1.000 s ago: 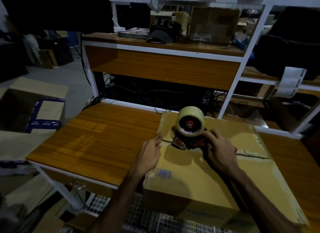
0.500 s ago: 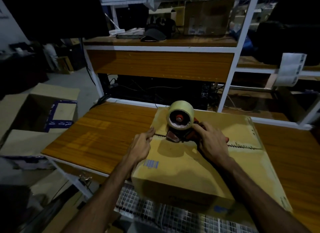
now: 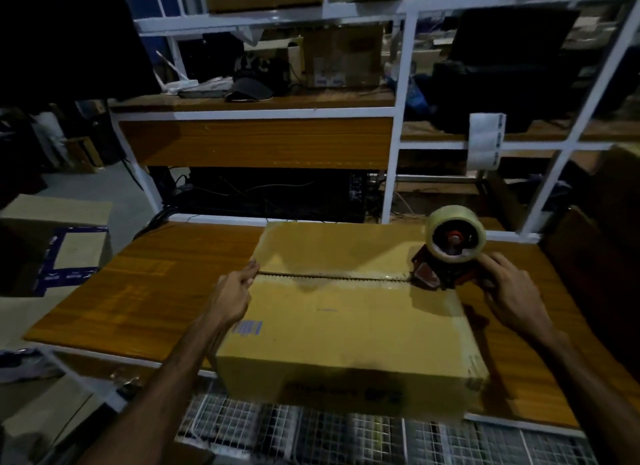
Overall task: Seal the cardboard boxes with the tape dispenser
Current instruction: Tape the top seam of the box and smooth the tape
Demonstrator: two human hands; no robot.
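Note:
A brown cardboard box lies on the wooden table, its two top flaps meeting in a centre seam. A red tape dispenser with a pale roll of tape sits at the seam's right end, near the box's right edge. My right hand grips the dispenser's handle. My left hand presses its fingertips on the left end of the seam at the box's left edge. A glossy strip of tape seems to cover the seam between the two hands.
A white metal shelf frame with wooden boards rises behind the table, holding a black cap, boxes and cables. Open cardboard boxes stand on the floor at left. A wire grid lies below the table's near edge.
My right hand has pulled the tape dispenser along the seam from the left part of the box to its right end. My left hand stays at the seam's left end.

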